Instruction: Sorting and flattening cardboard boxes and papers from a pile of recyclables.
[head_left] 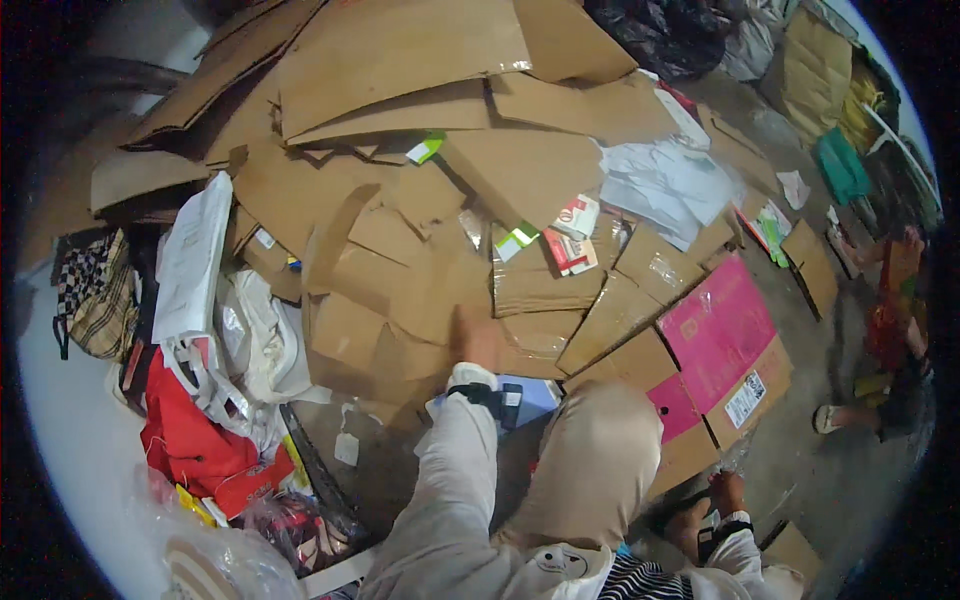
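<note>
Two bare hands are well apart. The left hand (479, 340) reaches out over a brown cardboard piece (410, 280) in the middle of the pile. It is blurry, so I cannot tell if its fingers are loose or gripping the cardboard. The right hand (730, 494) is low on the right, just beside what looks like a bare foot (689, 528). I cannot tell if its fingers hold anything. A bent knee (608, 435) comes up between the arms, maybe because the person is down low to reach the pile. Big flat sheets (400, 55) lie over each other at the back, likely because flat cardboard stacks well. A pink box (715, 325) lies flat, too. Red cloth (185, 430) sits off to the left, perhaps out of the way.
</note>
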